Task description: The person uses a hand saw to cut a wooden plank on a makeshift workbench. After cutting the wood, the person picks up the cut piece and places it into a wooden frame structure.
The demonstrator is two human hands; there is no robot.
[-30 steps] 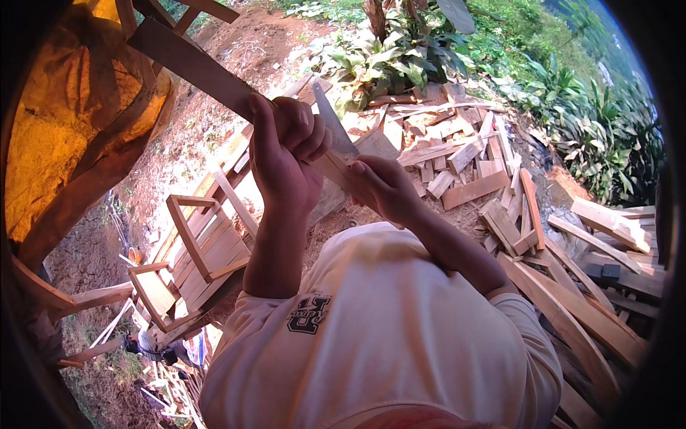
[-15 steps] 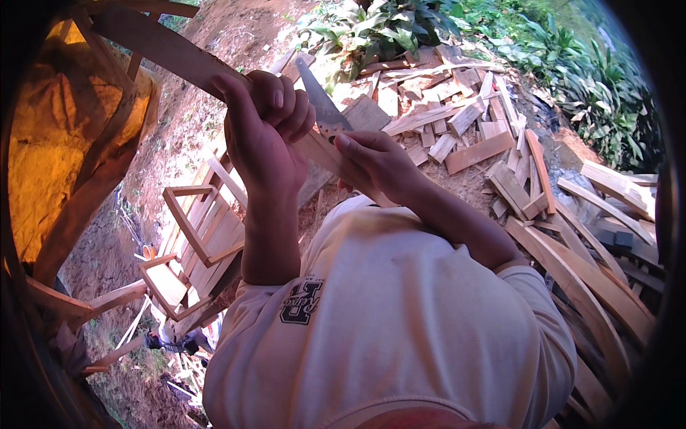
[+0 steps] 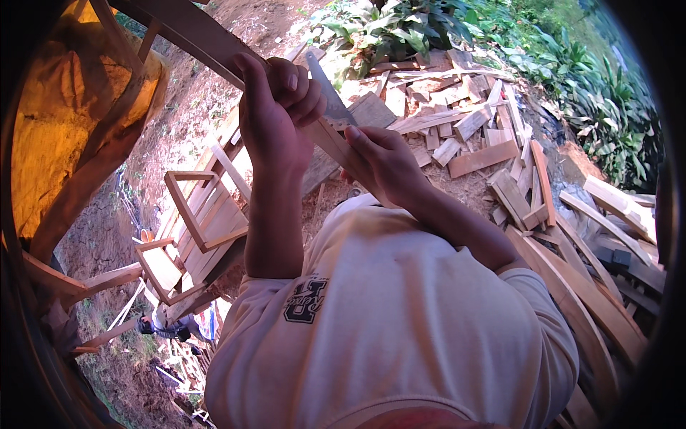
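A long, narrow wooden board (image 3: pixel 204 36) slants from the upper left down toward my chest. My left hand (image 3: pixel 282 107) is closed around its middle, with the thumb along one side and the fingers curled over the other. Closer to my body, my right hand (image 3: pixel 382 157) holds the board's near end, thumb on top and the other fingers partly hidden beneath. Beyond the board, between the two hands, shows a grey saw blade (image 3: pixel 330 93). Its handle is out of sight, and I cannot tell whether the right hand touches it.
Wooden frames (image 3: pixel 204 247) stand at the left, near an orange-yellow tarp (image 3: pixel 53 136) on poles. Loose offcuts (image 3: pixel 482 157) cover the ground ahead and right. Long planks (image 3: pixel 593 300) lie at the right. Leafy plants (image 3: pixel 400 28) grow at the back.
Both hands and the board have shifted slightly right, the left hand also a little upward. The surroundings have shifted a little in view too. Both grips stay the same.
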